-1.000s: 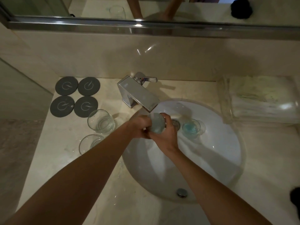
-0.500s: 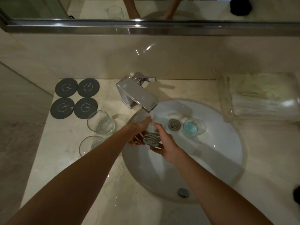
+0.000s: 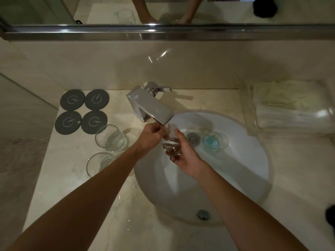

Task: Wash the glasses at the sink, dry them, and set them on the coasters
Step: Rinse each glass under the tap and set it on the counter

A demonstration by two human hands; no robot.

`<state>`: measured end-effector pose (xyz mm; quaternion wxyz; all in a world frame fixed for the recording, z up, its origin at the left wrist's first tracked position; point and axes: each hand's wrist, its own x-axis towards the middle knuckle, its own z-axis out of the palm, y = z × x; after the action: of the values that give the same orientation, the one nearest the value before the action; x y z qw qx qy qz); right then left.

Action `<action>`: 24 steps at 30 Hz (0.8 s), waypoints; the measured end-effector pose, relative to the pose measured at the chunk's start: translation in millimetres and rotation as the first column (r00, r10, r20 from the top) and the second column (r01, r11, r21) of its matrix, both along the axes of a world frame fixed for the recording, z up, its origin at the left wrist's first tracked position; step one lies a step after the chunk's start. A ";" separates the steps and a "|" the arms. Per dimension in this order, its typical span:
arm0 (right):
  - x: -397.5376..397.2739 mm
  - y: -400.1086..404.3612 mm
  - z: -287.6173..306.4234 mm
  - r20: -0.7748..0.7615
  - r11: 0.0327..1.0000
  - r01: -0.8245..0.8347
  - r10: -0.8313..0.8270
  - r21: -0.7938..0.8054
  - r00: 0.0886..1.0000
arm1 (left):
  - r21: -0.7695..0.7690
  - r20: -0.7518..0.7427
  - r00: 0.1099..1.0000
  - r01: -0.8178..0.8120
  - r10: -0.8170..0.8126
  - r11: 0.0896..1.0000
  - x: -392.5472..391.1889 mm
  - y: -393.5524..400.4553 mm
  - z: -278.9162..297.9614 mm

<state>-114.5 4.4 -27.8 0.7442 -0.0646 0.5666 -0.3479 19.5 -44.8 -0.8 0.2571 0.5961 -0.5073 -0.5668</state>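
Surface [image 3: 299,178]: pale stone, runs out on both sides of the hands and carries everything below.

Sink [image 3: 244,178]: white oval basin set into the surface, directly beneath both hands. Drain plug [image 3: 193,138] sits just right of the right hand.

Towel stack [image 3: 290,109]: folded, in a clear tray, well to the right of the right hand, at the back of the surface.

Faucet [image 3: 150,105]: chrome, square spout, just above the left hand; spout end is over the hands.

Right hand [image 3: 184,156]: palm up, fingers curled under and around the held glass [image 3: 171,144]. The glass is clear, lies tilted in the palm with its thick base toward the camera, below the spout. Water flow hard to make out.

Left hand [image 3: 150,136]: just left of the right hand, fingers curled and touching the upper part of the held glass near its rim. Whether the fingers reach inside the glass, cannot tell.

Coasters [image 3: 81,111]: four dark grey discs in a two-by-two block, well left of the left hand, toward the back wall. Nothing stands on them.

Upright glass [image 3: 110,137]: clear, on the surface left of the left forearm, between the hand and the coasters.

Second glass [image 3: 98,164]: clear, nearer the camera than the upright glass, partly hidden by the left forearm.

Blue-tinted glass [image 3: 213,142]: inside the sink, right of the right hand, just beyond the drain plug.
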 end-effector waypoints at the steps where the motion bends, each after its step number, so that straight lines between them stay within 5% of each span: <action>1: 0.1 -0.8 0.0 -0.016 1.000 0.015 -0.015 -0.006 1.000 | 0.004 -0.006 1.000 0.003 -0.003 1.000 1.4 0.1 0.1; 7: 4.9 -8.1 -8.5 0.002 0.978 0.208 -0.208 0.006 0.978 | 0.031 -0.007 0.998 0.065 -0.064 0.997 -0.8 5.6 3.1; 12: 5.0 -7.6 -7.6 -0.072 0.985 0.153 -0.158 -0.073 0.985 | 0.031 0.121 0.957 0.261 -0.263 0.965 -7.5 5.5 5.4; 16: 8.0 -10.1 -0.8 -0.166 0.974 0.110 -0.144 -0.199 0.976 | 0.143 -0.069 0.997 0.030 -0.020 0.989 -19.4 8.5 9.4; 21: 9.2 -7.6 -0.9 -0.309 0.947 0.009 -0.114 -0.320 0.944 | 0.338 -0.027 0.978 -0.185 0.206 0.923 -26.1 0.4 6.8; 24: 8.9 -9.9 2.8 -0.306 0.948 -0.009 -0.093 -0.317 0.948 | 0.240 0.010 0.974 -0.222 0.226 0.945 -22.3 -0.2 -0.9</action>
<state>-105.7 -5.5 -25.0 0.6161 -0.2250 0.6172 -0.4346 -2.9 -45.0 -1.7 0.2502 0.6713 -0.3619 -0.5965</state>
